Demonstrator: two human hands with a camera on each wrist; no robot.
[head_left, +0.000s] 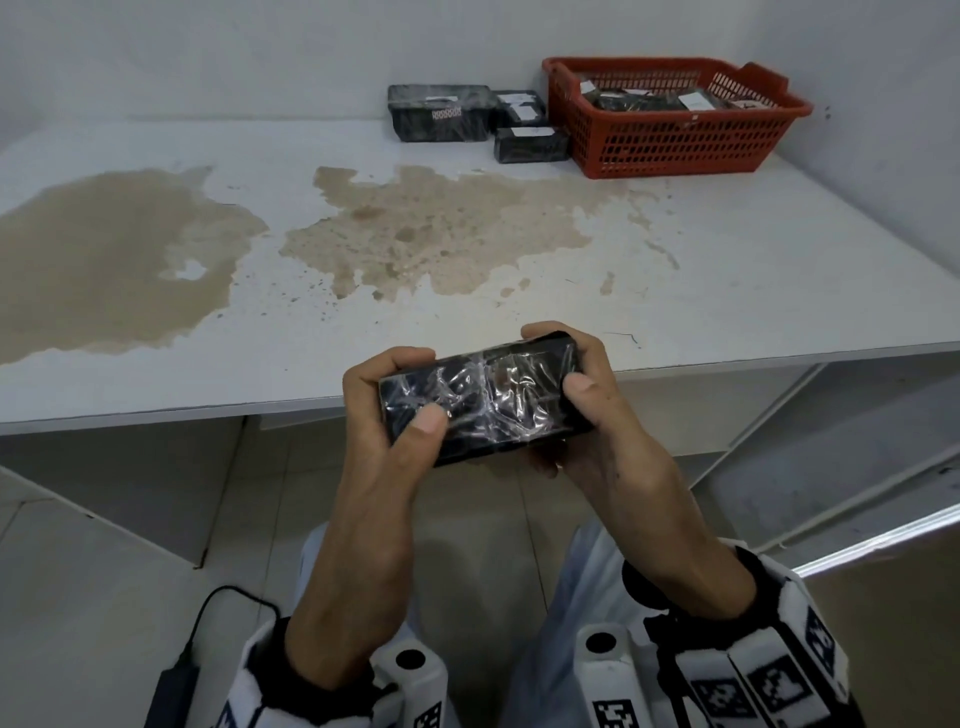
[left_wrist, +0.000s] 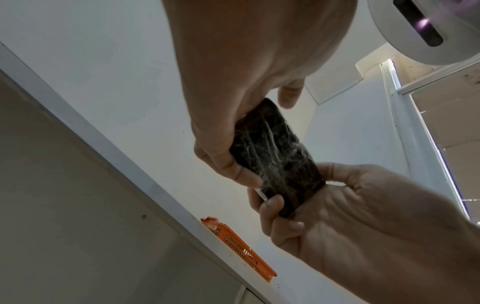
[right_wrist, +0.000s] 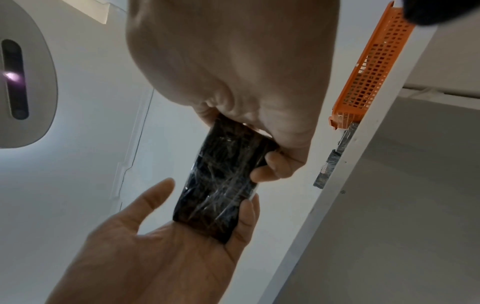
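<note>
Head view finds a black rectangular box wrapped in crinkled clear film (head_left: 483, 400) held level in the air at 6 o'clock, just off the near edge of the stained white table (head_left: 727, 270) and not resting on it. The left hand (head_left: 384, 441) grips its left end, fingers (head_left: 408, 358) curled over the far edge and thumb laid on the top face. The right hand (head_left: 608, 431) clasps the right end the same way. Both wrist views show each end enclosed in a firm grasp. The step in hand looks like turning the box to check it before sorting. Next, I judge, it goes forward toward 1 o'clock, where a red plastic lattice basket (head_left: 675, 140) holds similar parcels, or to the three black wrapped boxes (head_left: 439, 111) beside it at 12 o'clock. One hand should let go only once the other holds surely, since the film looks slippery.
</note>
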